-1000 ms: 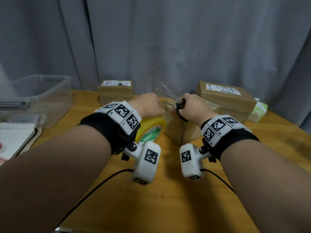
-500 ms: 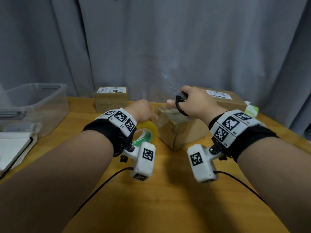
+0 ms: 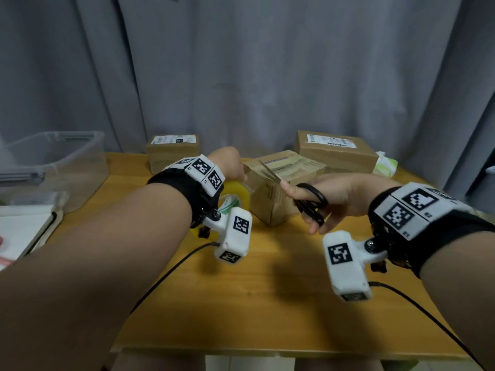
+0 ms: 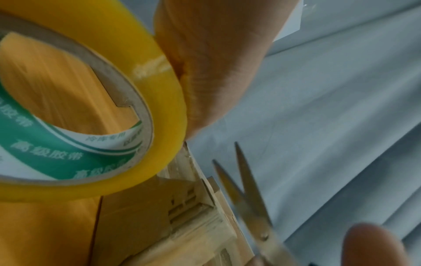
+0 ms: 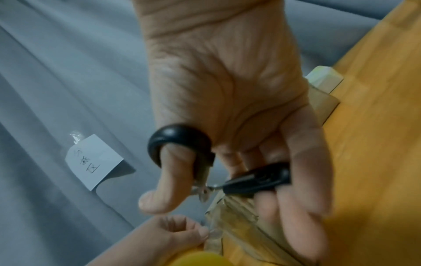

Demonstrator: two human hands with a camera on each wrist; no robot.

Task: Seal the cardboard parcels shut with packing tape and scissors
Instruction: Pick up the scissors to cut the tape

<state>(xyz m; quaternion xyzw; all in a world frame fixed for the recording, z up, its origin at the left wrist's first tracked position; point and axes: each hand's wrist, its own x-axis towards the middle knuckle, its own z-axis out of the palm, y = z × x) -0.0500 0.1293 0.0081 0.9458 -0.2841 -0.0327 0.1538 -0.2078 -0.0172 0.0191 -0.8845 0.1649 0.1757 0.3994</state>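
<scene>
A small cardboard parcel (image 3: 278,191) stands at the middle of the wooden table (image 3: 267,303), one corner toward me. My left hand (image 3: 227,163) grips a yellow tape roll (image 3: 235,195) with a green and white core (image 4: 45,144), held against the parcel's left side. My right hand (image 3: 329,199) holds black-handled scissors (image 3: 310,202), thumb through one loop (image 5: 180,144) and fingers through the other. The metal blades (image 4: 241,181) are parted and point toward the parcel's top left edge. Clear tape (image 5: 214,234) stretches from the roll to the parcel.
Two more labelled parcels sit at the back, one left (image 3: 172,151) and one right (image 3: 334,151). A clear plastic bin (image 3: 53,167) and an open notebook (image 3: 24,228) lie at the left. A green tissue pack (image 3: 385,167) is at the back right. Grey curtain behind.
My right hand has dropped from above the parcel to its right front side, the scissors now aimed at the top left edge. The left hand keeps the roll beside the parcel.
</scene>
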